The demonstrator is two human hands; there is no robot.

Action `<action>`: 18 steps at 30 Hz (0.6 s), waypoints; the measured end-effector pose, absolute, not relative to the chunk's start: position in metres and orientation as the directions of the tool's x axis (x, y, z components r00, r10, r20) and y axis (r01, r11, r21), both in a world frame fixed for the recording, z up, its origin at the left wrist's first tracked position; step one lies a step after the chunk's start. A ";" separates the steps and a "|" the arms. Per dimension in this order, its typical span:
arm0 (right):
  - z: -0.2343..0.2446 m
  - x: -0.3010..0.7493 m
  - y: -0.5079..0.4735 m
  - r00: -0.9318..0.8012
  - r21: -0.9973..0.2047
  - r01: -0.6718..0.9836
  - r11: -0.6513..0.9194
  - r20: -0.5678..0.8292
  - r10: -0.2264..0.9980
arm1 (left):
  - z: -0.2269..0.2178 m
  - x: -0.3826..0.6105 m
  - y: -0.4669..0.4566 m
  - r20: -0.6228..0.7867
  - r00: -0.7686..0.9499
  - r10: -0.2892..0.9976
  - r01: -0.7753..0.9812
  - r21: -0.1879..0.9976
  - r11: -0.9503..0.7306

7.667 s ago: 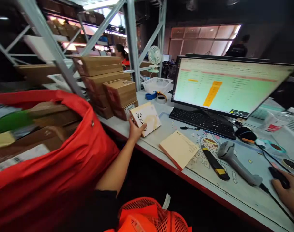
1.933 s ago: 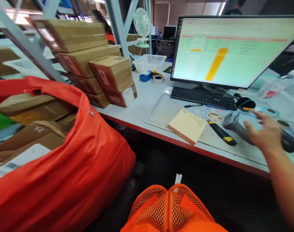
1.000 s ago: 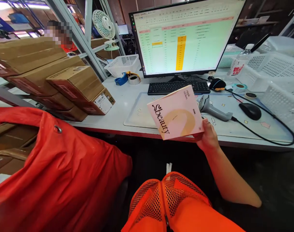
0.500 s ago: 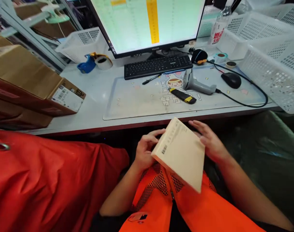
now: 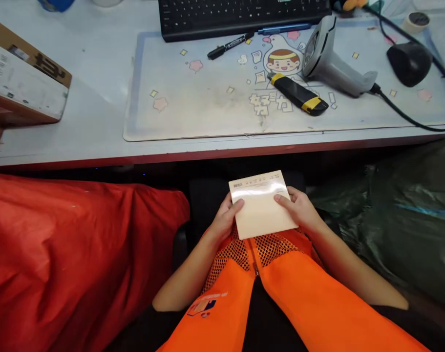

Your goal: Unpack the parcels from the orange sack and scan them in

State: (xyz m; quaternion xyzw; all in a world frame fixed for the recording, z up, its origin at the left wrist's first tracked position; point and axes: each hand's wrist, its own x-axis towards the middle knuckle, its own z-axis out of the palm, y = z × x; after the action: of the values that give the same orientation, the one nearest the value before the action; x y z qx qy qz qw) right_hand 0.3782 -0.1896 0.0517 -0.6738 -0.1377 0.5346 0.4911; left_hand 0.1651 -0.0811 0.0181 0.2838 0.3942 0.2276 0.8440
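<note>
A flat cream box [image 5: 262, 205] with a small barcode near its far edge lies face down over my lap, below the desk edge. My left hand [image 5: 225, 220] grips its left side, thumb on top. My right hand [image 5: 299, 209] grips its right side, fingers curled over the top face. Both hands rest just above my orange mesh vest [image 5: 244, 274].
The desk [image 5: 97, 122] carries a printed mat [image 5: 193, 102], a black-and-yellow utility knife [image 5: 298, 94], a grey barcode scanner [image 5: 332, 63], a black marker [image 5: 229, 45], a keyboard [image 5: 240, 14] and a mouse [image 5: 409, 62]. A cardboard carton [image 5: 20, 83] sits at left. A red bag [image 5: 72, 244] fills the lower left, a dark green bag [image 5: 401, 215] the right.
The box has come lower and flatter onto my lap, both hands now gripping its sides. My view has tilted down, so the monitor and baskets have left the frame.
</note>
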 end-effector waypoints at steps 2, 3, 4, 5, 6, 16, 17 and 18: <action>0.045 0.376 -0.189 0.365 -0.788 -0.377 -0.486 -0.609 0.704 | 0.017 0.166 -0.081 -0.543 0.588 0.600 -0.122 0.673 0.729; 0.044 0.377 -0.189 0.334 -0.784 -0.384 -0.488 -0.611 0.718 | 0.017 0.167 -0.078 -0.537 0.594 0.600 -0.115 0.681 0.723; 0.043 0.380 -0.188 0.293 -0.782 -0.381 -0.493 -0.608 0.738 | 0.016 0.168 -0.073 -0.525 0.604 0.600 -0.109 0.691 0.715; 0.042 0.384 -0.188 0.250 -0.782 -0.367 -0.503 -0.604 0.757 | 0.015 0.169 -0.067 -0.513 0.622 0.592 -0.098 0.699 0.709; 0.043 0.388 -0.188 0.209 -0.785 -0.343 -0.516 -0.600 0.772 | 0.013 0.170 -0.060 -0.503 0.641 0.580 -0.079 0.708 0.702; 0.117 0.425 -0.278 0.809 -0.799 0.198 -0.568 -0.194 0.555 | -0.055 0.173 0.011 -0.562 0.626 0.540 0.351 0.822 0.449; 0.135 0.429 -0.300 0.863 -0.780 0.201 -0.593 -0.145 0.484 | -0.064 0.177 0.020 -0.581 0.635 0.509 0.392 0.810 0.436; 0.155 0.430 -0.325 0.919 -0.736 0.219 -0.641 -0.065 0.389 | -0.071 0.181 0.026 -0.580 0.646 0.495 0.413 0.812 0.413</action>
State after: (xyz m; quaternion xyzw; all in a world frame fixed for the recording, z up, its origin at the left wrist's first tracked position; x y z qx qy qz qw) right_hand 0.4304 -0.3246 0.1550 -0.8991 -0.1690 0.1092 0.3887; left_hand 0.1809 0.0260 -0.0713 0.5411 0.4195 0.0285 0.7283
